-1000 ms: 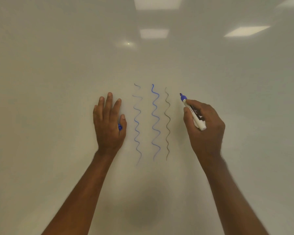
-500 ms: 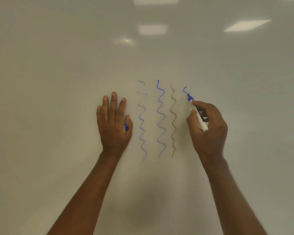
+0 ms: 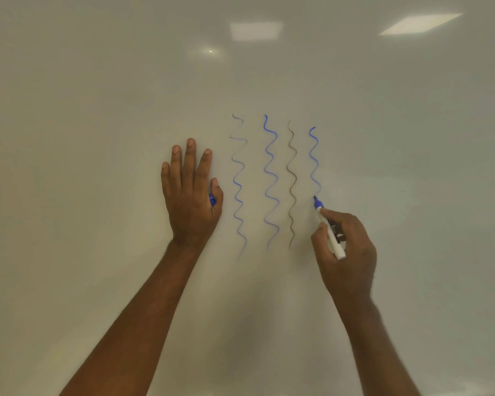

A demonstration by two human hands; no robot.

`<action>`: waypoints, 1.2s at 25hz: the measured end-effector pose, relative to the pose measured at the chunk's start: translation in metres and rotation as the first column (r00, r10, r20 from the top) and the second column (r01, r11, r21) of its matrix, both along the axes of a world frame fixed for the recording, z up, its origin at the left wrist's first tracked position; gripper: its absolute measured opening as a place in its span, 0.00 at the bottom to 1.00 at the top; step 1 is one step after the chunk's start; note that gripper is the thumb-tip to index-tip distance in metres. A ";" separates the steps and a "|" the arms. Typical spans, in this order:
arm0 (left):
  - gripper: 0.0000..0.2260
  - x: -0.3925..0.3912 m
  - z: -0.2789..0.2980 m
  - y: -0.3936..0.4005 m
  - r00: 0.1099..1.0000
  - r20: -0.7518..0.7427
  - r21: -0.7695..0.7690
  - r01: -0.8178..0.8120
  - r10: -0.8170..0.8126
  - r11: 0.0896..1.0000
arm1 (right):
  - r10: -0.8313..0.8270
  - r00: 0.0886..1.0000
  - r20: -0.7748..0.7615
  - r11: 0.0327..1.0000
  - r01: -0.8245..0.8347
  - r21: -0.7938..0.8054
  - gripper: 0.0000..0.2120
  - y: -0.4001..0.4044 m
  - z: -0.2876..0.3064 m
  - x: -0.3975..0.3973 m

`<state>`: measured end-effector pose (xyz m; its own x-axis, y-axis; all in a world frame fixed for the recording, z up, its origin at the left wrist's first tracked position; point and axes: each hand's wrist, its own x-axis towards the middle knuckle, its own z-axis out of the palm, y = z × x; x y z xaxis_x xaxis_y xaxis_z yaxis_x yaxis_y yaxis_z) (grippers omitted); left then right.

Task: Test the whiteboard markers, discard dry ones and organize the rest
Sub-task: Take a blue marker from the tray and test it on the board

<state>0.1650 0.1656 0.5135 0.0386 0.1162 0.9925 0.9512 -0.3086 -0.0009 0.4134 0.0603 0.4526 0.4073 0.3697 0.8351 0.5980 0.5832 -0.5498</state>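
Right hand [image 3: 345, 252] gripping blue marker [image 3: 329, 228], tip on whiteboard [image 3: 97, 110] mid-frame; label unreadable. Left hand [image 3: 190, 201] flat, thumb pinching blue cap [image 3: 212, 200].

light: dim, even | glare: ceiling panels mirrored on whiteboard [image 3: 97, 138] | focus: soft

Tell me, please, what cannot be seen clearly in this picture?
Head view only:
- Blue cap: mostly hidden under the left hand.
- Marker: label hidden by the right hand.
- Whiteboard: edges cut off by the frame.
- Other markers: out of view.
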 end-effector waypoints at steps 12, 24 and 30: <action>0.22 -0.002 -0.001 -0.002 1.000 -0.017 -0.024 0.002 -0.002 1.000 | 0.009 0.997 -0.080 0.937 -0.036 -0.348 0.11 -0.034 -0.075 -0.008; 0.09 0.018 -0.060 -0.067 0.824 0.386 -0.144 0.497 -0.414 0.856 | 0.167 0.980 -0.110 0.878 -0.199 -0.435 0.17 -0.085 -0.142 -0.041; 0.13 0.043 -0.176 -0.150 0.323 0.936 -0.219 0.847 -0.143 0.485 | 0.254 0.964 -0.081 0.847 -0.262 -0.463 0.10 -0.106 -0.175 -0.045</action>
<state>0.2080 0.0155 0.3377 -0.3082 0.9074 0.2859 0.0462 -0.2859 0.9571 0.3688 -0.0459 0.2776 0.2553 0.8067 0.5330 0.4501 0.3887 -0.8039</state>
